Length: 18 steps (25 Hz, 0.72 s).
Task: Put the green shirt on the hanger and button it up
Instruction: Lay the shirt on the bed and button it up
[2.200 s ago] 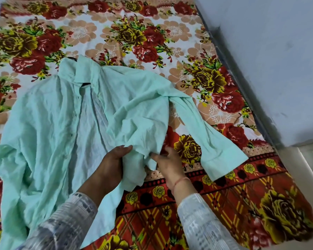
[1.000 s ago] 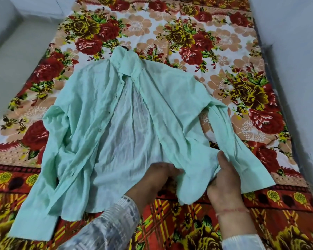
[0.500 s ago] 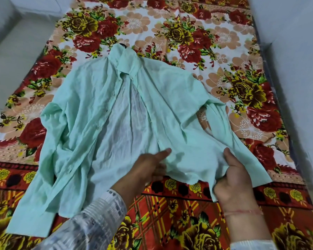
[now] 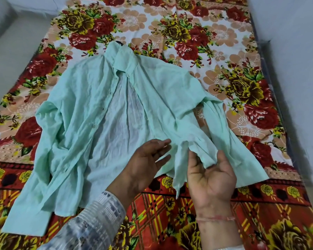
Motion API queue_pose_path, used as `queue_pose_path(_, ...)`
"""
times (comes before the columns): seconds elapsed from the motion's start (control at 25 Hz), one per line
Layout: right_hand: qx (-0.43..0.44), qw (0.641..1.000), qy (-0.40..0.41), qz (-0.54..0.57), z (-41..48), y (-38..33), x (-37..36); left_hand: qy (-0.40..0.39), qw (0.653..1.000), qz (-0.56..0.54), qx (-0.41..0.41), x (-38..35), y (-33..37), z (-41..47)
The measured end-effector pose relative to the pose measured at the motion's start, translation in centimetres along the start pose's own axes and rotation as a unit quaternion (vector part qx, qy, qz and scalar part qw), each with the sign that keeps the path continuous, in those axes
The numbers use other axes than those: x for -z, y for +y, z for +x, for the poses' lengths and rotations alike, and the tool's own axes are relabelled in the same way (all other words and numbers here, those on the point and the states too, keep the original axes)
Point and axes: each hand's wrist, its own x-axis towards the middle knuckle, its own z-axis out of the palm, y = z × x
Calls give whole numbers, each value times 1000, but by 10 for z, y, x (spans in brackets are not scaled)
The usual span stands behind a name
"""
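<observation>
The pale green shirt (image 4: 83, 112) lies face up on the bed, front open, collar at the far end and sleeves spread to both sides. Its white inner back (image 4: 121, 123) shows between the two front panels. A small dark piece of the hanger (image 4: 119, 42) pokes out above the collar; the rest is hidden inside the shirt. My right hand (image 4: 212, 179) is palm up at the near hem and loosely holds the bunched corner of the right front panel, lifted off the bed. My left hand (image 4: 148, 159) hovers beside it, fingers spread, holding nothing.
The bed carries a floral sheet (image 4: 179, 33) in red, yellow and white. A grey wall (image 4: 300, 51) runs along the bed's right side. Pale floor (image 4: 13, 51) lies to the left. Patterned sleeves cover both of my forearms.
My right hand has turned palm up and gathered the right front panel's hem into a bunch. My left hand has lifted off the cloth and spread its fingers.
</observation>
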Motion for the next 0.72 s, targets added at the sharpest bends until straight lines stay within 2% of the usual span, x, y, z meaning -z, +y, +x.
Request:
queue_pose_path(0.12, 0, 999, -34, -13, -12, 1, -1, 21, 996, 46, 67, 6, -7, 2)
queue_pose_path(0.2, -14, 998, -65, -24, -14, 6, -1, -21, 987, 90, 132, -4, -25, 0)
queue_pose_path(0.28, -3, 996, -73, -59, -13, 11, 2, -47, 983, 72, 162, -19, -37, -3)
queue_pose_path(0.36, 19, 985, -94, -143, -9, 8, 7, -26, 987, 21, 156, -25, -33, -5)
queue_pose_path(0.4, 62, 963, -100, -241, -8, 2, 10, -7, 992, 5, 123, -23, -25, -9)
queue_pose_path(0.44, 124, 914, -110, -369, -8, -6, 12, 9, 997, 1, 74, -18, -13, -16)
queue_pose_path(0.52, 258, 745, -98, -607, 1, -22, 27, -1, 999, -22, -33, -2, 15, -36)
queue_pose_path(0.56, 296, 673, -70, -674, 11, -25, 41, -22, 997, -33, -67, 7, 31, -50)
queue_pose_path(0.6, 305, 647, -46, -697, 19, -25, 53, -46, 995, -32, -86, 18, 40, -62)
queue_pose_path(0.64, 284, 667, -15, -689, 24, -19, 61, -75, 993, -20, -87, 26, 48, -76)
queue_pose_path(0.72, 286, 661, 26, -693, 35, -7, 75, -112, 991, 3, -72, 45, 54, -92)
